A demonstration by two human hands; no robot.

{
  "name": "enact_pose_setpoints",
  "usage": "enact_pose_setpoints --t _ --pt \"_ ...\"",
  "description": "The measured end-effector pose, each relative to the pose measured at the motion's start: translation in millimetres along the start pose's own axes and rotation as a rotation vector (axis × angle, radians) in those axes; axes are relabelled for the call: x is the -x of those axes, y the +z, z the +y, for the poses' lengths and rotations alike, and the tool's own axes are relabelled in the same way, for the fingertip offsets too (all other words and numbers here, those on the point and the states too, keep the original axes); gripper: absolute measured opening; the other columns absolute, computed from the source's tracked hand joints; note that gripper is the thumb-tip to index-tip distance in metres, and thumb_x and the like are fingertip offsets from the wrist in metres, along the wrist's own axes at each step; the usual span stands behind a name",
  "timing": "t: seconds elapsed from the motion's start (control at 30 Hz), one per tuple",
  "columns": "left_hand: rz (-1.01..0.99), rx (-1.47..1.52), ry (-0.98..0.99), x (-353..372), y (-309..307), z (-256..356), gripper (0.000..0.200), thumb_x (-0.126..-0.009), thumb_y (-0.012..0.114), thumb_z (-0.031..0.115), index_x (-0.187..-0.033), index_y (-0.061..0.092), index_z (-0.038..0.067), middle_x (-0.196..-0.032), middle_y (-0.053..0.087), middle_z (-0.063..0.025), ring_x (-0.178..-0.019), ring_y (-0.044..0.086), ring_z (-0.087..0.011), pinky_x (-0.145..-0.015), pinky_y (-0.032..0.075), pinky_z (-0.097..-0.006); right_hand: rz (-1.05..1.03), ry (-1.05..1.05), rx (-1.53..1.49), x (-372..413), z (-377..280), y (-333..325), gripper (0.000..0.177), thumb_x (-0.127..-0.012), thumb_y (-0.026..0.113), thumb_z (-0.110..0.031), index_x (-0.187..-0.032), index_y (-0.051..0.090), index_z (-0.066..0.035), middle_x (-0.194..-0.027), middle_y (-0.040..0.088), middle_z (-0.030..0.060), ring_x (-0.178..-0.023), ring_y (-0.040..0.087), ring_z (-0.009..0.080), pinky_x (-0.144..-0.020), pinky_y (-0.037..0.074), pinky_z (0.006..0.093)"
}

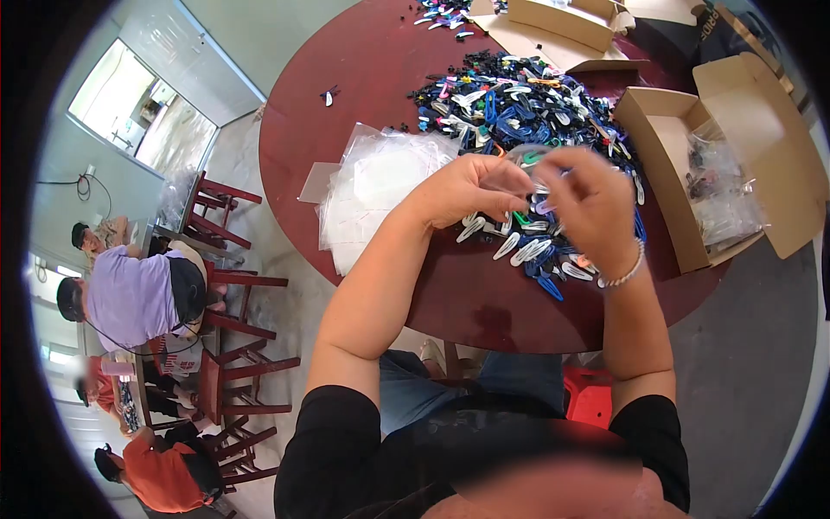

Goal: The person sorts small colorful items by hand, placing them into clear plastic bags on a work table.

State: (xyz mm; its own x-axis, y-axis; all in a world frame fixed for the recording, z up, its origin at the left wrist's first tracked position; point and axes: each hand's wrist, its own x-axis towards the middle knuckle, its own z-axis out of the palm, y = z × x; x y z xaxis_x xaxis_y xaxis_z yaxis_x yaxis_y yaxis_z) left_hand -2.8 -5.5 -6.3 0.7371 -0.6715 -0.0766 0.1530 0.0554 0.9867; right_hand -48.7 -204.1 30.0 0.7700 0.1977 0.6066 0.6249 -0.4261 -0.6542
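My left hand (471, 189) is closed in a pinch on a clear plastic bag (500, 179), above the near side of the pile. Close beside it, my right hand (595, 206) has its fingers curled in toward the bag. Motion smears those fingers, so I cannot make out whether they grip anything. Under and beyond both hands lies a big heap of snap hair clips (523, 125), in black, blue, white and a few bright colours. Several white and blue clips (529, 251) spill toward me. Left of my left hand is a stack of clear plastic bags (380, 186).
The round dark-red table (324, 73) carries an open cardboard box (661, 173) with bagged items at the right. Another cardboard box (566, 26) stands at the back. A red stool (588, 396) is below the table edge. Several people sit at the left among wooden stools (226, 233).
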Motion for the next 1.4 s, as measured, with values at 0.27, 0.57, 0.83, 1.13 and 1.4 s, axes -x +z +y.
enact_pose_setpoints --t 0.27,0.57,0.83,1.13,1.4 --pt "0.114 0.024 0.026 -3 -7 -3 0.024 -0.081 0.073 0.013 -0.102 0.066 0.006 -0.095 0.066 -0.0029 -0.087 0.066 -0.0143 -0.069 0.054 -0.0256 0.084 0.517 0.671 -7 154 -64 0.029 -0.08 0.07 -0.025 -0.099 0.067 -0.003 -0.091 0.068 0.0162 -0.086 0.065 0.0334 -0.078 0.051 0.0407" --pt "0.104 0.002 0.012 -4 -6 -5 0.027 -0.083 0.072 0.018 -0.106 0.066 0.006 -0.096 0.067 -0.0023 -0.089 0.065 -0.0127 -0.073 0.054 -0.026 -0.046 0.461 0.656 -3 159 -49 0.039 -0.076 0.075 -0.022 -0.108 0.062 -0.003 -0.095 0.064 0.0169 -0.088 0.062 0.0316 -0.079 0.049 0.0392" --pt "0.119 0.002 0.006 -5 -6 -6 0.026 -0.088 0.067 0.02 -0.109 0.064 0.005 -0.096 0.068 -0.0056 -0.091 0.066 -0.014 -0.072 0.054 -0.026 -0.076 0.487 0.496 -6 159 -49 0.028 -0.077 0.071 -0.013 -0.102 0.063 -0.003 -0.087 0.065 0.016 -0.082 0.063 0.0321 -0.076 0.05 0.0387" --pt "0.108 -0.012 0.003 -5 -6 -5 0.028 -0.088 0.066 0.023 -0.109 0.064 0.004 -0.094 0.068 -0.0061 -0.089 0.066 -0.0141 -0.069 0.053 -0.0245 0.057 0.492 0.16 -14 129 -53 0.019 -0.082 0.069 -0.009 -0.099 0.067 0.0 -0.078 0.066 0.0058 -0.067 0.061 0.013 -0.062 0.048 0.0256" --pt "0.11 -0.009 -0.018 -3 -3 -2 0.027 -0.088 0.066 0.023 -0.107 0.064 0.005 -0.092 0.069 -0.0053 -0.087 0.066 -0.0129 -0.067 0.052 -0.0224 0.1 0.415 -0.307 -20 59 -36 0.021 -0.087 0.066 -0.008 -0.106 0.066 0.001 -0.083 0.066 0.0018 -0.072 0.061 0.0062 -0.064 0.049 0.0178"
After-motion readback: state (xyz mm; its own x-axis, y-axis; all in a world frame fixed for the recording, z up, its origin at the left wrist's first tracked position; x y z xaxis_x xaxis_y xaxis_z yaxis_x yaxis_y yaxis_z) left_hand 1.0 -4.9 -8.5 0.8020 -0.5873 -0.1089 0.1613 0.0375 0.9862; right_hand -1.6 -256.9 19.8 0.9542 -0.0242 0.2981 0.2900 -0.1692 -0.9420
